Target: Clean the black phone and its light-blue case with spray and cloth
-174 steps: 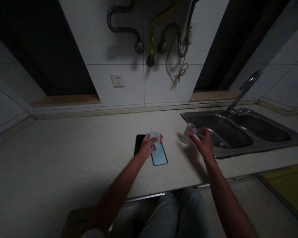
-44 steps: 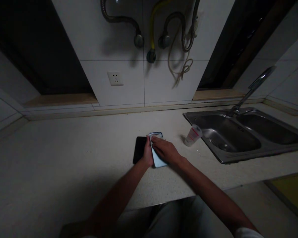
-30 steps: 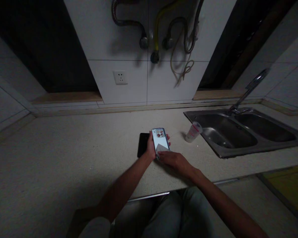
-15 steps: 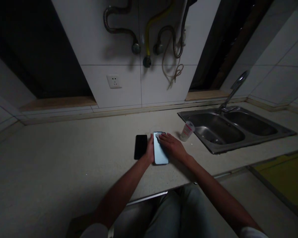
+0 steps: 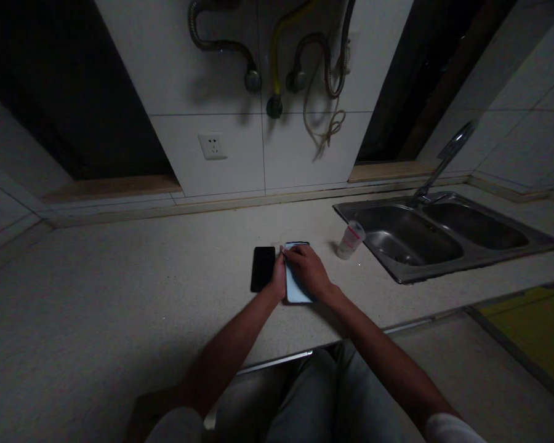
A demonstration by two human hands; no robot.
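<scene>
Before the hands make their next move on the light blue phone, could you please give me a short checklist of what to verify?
1. Light blue phone lies flat on the counter: ok.
2. Left hand steadies the phone's left edge: ok.
3. Right hand rests on top of the phone: ok; whether a wipe is under it: cannot tell.
4. Black phone lies apart, just left of the left hand: ok.
5. Small bottle stands clear of both hands, tilted, near the sink edge: ok.
6. Phone surface clean: cannot tell, the hand covers it and the light is dim.
</scene>
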